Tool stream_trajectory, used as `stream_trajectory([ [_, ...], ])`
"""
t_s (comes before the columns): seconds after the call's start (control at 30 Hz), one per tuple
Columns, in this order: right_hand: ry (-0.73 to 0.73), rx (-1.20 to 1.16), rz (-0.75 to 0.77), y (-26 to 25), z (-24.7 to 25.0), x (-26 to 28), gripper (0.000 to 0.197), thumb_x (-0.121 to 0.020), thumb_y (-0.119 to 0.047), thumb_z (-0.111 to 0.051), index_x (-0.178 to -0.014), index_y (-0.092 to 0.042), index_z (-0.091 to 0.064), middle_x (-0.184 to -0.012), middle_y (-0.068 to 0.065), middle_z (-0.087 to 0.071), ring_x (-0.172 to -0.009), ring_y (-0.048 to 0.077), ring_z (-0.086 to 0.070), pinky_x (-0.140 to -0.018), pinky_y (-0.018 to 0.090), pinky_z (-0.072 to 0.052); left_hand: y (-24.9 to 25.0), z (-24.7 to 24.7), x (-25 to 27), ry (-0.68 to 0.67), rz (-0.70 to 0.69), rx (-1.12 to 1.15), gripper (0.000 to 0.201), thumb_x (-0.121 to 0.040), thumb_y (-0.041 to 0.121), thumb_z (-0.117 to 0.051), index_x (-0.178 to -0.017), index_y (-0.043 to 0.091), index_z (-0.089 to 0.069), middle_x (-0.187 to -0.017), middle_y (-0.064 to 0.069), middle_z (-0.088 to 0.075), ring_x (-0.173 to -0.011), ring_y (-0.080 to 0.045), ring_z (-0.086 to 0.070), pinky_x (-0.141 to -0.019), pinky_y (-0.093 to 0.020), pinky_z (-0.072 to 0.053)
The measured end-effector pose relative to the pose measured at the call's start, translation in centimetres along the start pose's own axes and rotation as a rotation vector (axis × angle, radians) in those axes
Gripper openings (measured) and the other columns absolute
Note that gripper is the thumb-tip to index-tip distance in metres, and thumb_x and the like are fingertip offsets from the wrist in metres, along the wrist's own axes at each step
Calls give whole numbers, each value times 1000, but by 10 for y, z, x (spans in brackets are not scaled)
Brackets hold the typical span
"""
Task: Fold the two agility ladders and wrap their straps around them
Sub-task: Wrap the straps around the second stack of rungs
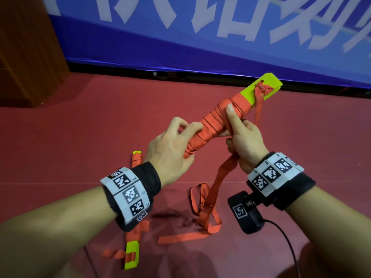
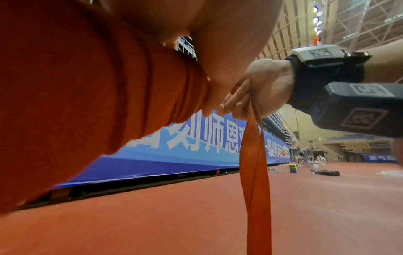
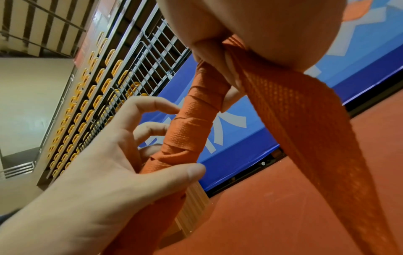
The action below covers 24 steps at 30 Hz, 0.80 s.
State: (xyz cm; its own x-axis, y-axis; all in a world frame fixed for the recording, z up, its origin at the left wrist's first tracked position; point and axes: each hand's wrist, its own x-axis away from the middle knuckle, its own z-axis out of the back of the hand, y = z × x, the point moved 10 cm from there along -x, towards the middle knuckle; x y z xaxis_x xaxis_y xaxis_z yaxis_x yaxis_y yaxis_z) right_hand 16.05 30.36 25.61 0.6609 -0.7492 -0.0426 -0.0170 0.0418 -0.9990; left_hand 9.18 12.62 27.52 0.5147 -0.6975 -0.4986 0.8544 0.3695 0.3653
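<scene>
Nearest the head camera, both forearms wear black fabric cuffs with white blocks of square printed markers, and a small black camera box hangs under the right wrist on a black cable.

The left hand (image 1: pixel 170 149) holds the lower end of the folded agility ladder bundle (image 1: pixel 212 127), a long stack of flat lime-yellow plastic rungs bound in coils of woven orange webbing. Its thumb lies under the bundle's end and its fingers (image 3: pixel 152 105) curl loosely over the top; in the right wrist view the upper ones arch off the webbing with gaps beneath. The right hand (image 1: pixel 243 141) clasps the bundle further up, thumb laid flat along the coils, and the same fist pinches the loose orange strap (image 1: pixel 216 187), which leaves the hand near the wrist. The bundle is held in the air, slanting up and away to the right. Its bare yellow tip has a slot with the webbing knotted through it.

The right wrist view shows the strap's dimpled, mesh-like weave and the overlapping diagonal turns. The loose strap hangs down doubled and ends in curled loops on the dull red floor (image 1: pixel 80 127).

On that floor below the left wrist lies the second ladder bundle (image 1: pixel 132 255), yellow-ended with orange strap; its middle is hidden by the cuff, so I cannot tell how fully it is wrapped.

Beyond, a glossy blue banner with large white characters (image 1: pixel 200 37) stands along the floor's edge, cut off at the top, and a brown wooden panel (image 1: pixel 26 53) stands at the left. The left wrist view is mostly blocked by blurred orange webbing and skin.
</scene>
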Motion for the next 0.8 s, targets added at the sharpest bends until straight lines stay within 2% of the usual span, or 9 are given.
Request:
stream_trajectory([
  [0.07,-17,38,26,-2,0,1,64,-75,-78,-61,-90,-16,-53,-85,20,-67,-42,6,-37,-48,27,-34,-4,1,-1,14,20,30,62,-75,24,-78,-125,40,-46,-113,7,-47,-71,-16,-52,-61,-32,-49],
  [0.17,-36,77,74,-6,0,0,58,-80,-72,-62,-96,-16,-59,-93,10,-78,-44,1,-44,-56,26,-35,-7,6,-3,60,24,86,59,-72,26,-77,-123,39,-50,-108,8,-50,-74,-23,-60,-63,-37,-55],
  [0.23,-34,70,100,-10,2,0,49,-87,-63,-66,-94,-16,-57,-86,3,-76,-46,4,-45,-55,25,-36,-6,9,-3,85,16,110,57,-71,28,-77,-122,38,-53,-105,10,-52,-77,-24,-61,-66,-39,-56],
  [0.3,-43,75,128,-14,2,3,39,-95,-50,-65,-98,-12,-54,-76,-2,-71,-44,9,-42,-49,23,-36,-7,12,-3,107,21,134,55,-69,30,-76,-120,36,-57,-101,12,-54,-79,-22,-61,-69,-39,-56],
  [0.43,-66,70,177,-22,-1,8,28,-99,-35,-62,-104,-10,-50,-74,-3,-69,-43,8,-40,-42,19,-36,-9,15,-2,125,46,182,52,-66,32,-76,-116,32,-61,-98,13,-59,-81,-20,-62,-71,-41,-55],
  [0.63,-100,88,213,-26,-4,12,18,-101,-29,-60,-101,-17,-48,-85,3,-74,-42,8,-40,-42,19,-37,-13,18,-2,125,82,259,51,-65,35,-74,-114,32,-61,-95,11,-67,-82,-17,-65,-77,-38,-55],
  [0.8,-117,110,262,-31,-3,12,17,-101,-25,-62,-103,-16,-48,-77,-5,-76,-42,7,-41,-42,20,-39,-15,18,-3,99,131,364,54,-63,35,-75,-115,34,-60,-92,13,-72,-80,-12,-71,-81,-36,-58],
])
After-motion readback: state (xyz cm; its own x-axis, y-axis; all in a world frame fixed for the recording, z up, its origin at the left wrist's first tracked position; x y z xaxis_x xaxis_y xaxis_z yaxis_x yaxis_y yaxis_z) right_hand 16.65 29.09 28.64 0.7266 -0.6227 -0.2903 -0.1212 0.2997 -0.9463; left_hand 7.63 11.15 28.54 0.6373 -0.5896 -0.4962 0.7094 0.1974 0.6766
